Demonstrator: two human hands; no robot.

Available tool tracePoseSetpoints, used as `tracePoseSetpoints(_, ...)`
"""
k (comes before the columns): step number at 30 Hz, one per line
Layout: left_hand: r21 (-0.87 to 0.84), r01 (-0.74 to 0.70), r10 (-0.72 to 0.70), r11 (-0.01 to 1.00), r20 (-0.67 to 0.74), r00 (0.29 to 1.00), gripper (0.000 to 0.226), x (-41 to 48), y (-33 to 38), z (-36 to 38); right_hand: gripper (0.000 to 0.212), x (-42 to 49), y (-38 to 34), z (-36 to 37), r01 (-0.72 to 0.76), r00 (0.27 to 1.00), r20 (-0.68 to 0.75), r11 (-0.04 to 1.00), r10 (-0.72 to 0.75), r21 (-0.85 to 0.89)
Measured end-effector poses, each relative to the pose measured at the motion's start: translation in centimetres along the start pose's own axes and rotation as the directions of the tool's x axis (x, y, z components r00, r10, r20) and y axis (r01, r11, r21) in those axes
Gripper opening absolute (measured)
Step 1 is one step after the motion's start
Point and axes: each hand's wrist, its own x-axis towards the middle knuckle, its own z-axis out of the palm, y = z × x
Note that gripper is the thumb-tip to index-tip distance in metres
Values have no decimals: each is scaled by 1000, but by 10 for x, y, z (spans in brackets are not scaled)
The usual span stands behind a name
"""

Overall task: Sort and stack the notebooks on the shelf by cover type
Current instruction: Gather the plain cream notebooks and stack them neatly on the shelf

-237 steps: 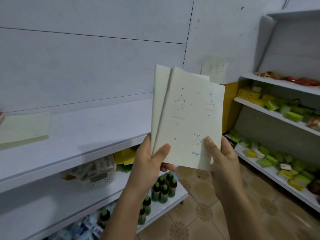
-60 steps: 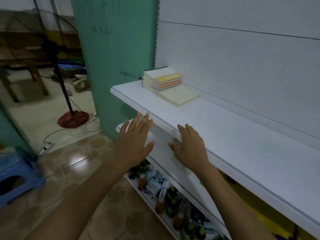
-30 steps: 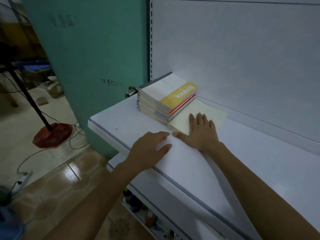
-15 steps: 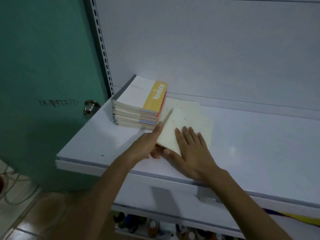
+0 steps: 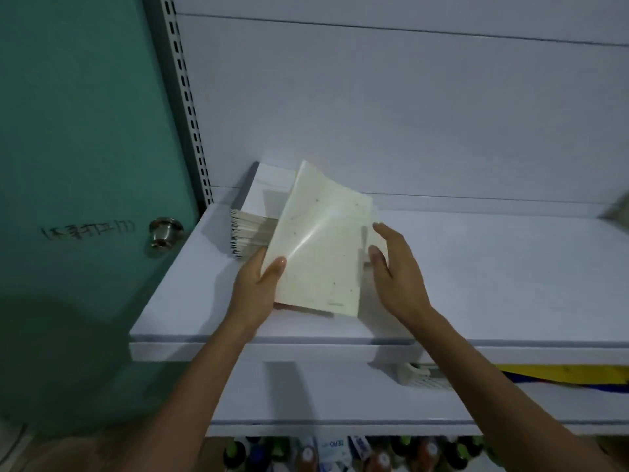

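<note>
Well, a white shelf (image 5: 493, 267) sticks out from a plain white wall, and a green door (image 5: 85, 148) with a round shiny knob (image 5: 165, 234) stands just to its left. Between door and wall runs a metal strip (image 5: 185, 97) full of little slots. Under it is a lower shelf (image 5: 306, 390) with a white basket (image 5: 420, 373) full of holes, and lower down are small bottles (image 5: 381, 454) with green caps. The left hand (image 5: 253, 291) grips a cream notebook (image 5: 316, 247) at its left edge, thumb on the front, and holds it tilted just above the shelf. This notebook hides most of the stack of notebooks (image 5: 250, 228) that lies flat behind it, in the shelf's back left corner. The right hand (image 5: 400, 270) is loose, with its fingers (image 5: 388, 235) straight, just beside the notebook's right edge; I cannot tell if they touch it. The cover is thin, bendy and a bit shiny, with tiny dark dots. The stack shows many thin page edges. Some dark writing (image 5: 88, 229) is on the door, but it is too messy to read.
</note>
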Motion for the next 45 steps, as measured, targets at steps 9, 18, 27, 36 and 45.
tracePoseSetpoints(9,-245,55,-69,968,-50,996,17,8,3,-5,82,53,24,35,179,864,489,832,122,-524)
tracePoseSetpoints(18,-236,56,-73,970,-66,995,17,9,0,-7,43,14,16,4,-29,984,170,989,53,-144)
tracePoseSetpoints(27,-161,91,-93,983,-7,996,14,8,-1,0,37,5,-27,-13,-182,808,-370,792,458,583)
tracePoseSetpoints(36,-68,-6,5,998,-7,1000,16,6,-3,1,50,-45,-53,54,376,925,59,887,-374,-269)
tracePoseSetpoints(45,-48,6,-1,999,104,995,43,6,-7,-4,61,-46,-48,59,331,943,145,888,-300,-319)
